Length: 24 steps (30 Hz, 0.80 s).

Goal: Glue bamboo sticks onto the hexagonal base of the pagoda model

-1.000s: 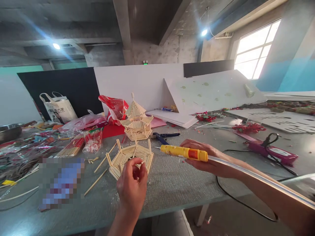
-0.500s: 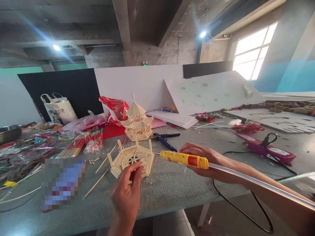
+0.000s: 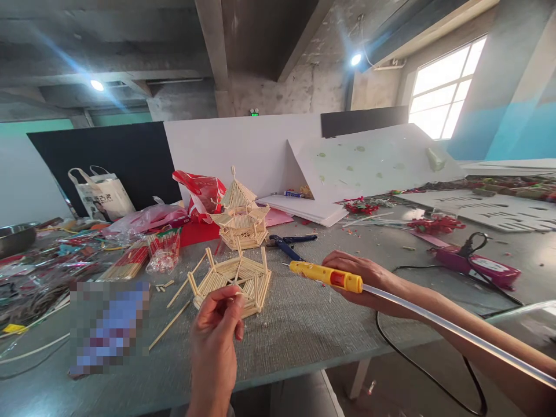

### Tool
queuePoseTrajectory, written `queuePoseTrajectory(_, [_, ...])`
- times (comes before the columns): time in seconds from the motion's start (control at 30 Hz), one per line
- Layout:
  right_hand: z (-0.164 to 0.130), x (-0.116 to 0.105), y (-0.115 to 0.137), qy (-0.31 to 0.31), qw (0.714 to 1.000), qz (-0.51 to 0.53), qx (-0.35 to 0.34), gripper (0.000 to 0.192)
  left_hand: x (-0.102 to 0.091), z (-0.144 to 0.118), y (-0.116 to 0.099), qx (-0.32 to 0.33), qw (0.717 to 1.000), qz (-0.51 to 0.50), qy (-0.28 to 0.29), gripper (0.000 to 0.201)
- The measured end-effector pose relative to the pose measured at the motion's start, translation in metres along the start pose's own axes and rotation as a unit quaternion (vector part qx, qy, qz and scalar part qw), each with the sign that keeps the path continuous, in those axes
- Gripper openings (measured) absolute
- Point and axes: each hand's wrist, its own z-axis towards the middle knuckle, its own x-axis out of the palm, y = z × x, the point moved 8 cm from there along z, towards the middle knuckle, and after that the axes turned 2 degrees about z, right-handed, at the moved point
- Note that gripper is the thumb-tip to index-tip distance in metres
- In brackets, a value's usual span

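Observation:
A yellow hot glue gun [image 3: 319,275] with a long clear glue stick [image 3: 434,324] running from its rear is gripped in my right hand [image 3: 360,275]. Its nozzle points left, just apart from a hexagonal stick base [image 3: 260,292] with short upright posts. At the base's near edge is my left hand [image 3: 219,321], thumb and fingertips pinched together; what they hold, if anything, is too small to make out. Behind the base stands a tiered stick pagoda [image 3: 241,217]. Loose sticks [image 3: 169,324] lie to the left of the base.
Blue-handled pliers [image 3: 289,246] rest beside the pagoda. Bundled sticks in plastic [image 3: 128,260] and a pixelated blue item [image 3: 110,333] lie on the left. A purple power strip [image 3: 478,267] sits at right, with a black cable [image 3: 417,370] looping past the table's edge. White boards [image 3: 304,209] lie behind.
My right hand has drawn the glue gun slightly right, its nozzle now farther from the base. My left hand has shifted a little left, fingers still pinched.

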Motion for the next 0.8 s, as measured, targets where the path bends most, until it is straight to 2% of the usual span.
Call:
queuePoseTrajectory(0.17, [0.001,-0.002,0.017,0.002,1.000,0.009,-0.012,0.025,0.000,0.000,-0.005,0.045,0.997,0.058,-0.003,0.025])
queuePoseTrajectory(0.33, [0.005,-0.002,0.042,0.051,0.997,0.032,-0.045,0.025,0.007,0.001,-0.014,0.094,0.982,0.162,-0.004,0.025])
queuePoseTrajectory(0.47, [0.009,0.001,0.054,0.073,0.995,0.037,-0.060,0.024,0.015,-0.002,-0.019,0.128,0.968,0.216,0.016,0.023])
queuePoseTrajectory(0.6, [0.011,0.003,0.061,0.082,0.994,0.039,-0.066,0.020,0.020,-0.004,-0.017,0.116,0.965,0.235,0.032,0.022])
queuePoseTrajectory(0.8, [0.009,0.004,0.060,0.089,0.993,0.034,-0.065,0.017,0.020,-0.002,-0.018,0.093,0.976,0.197,0.026,0.023])
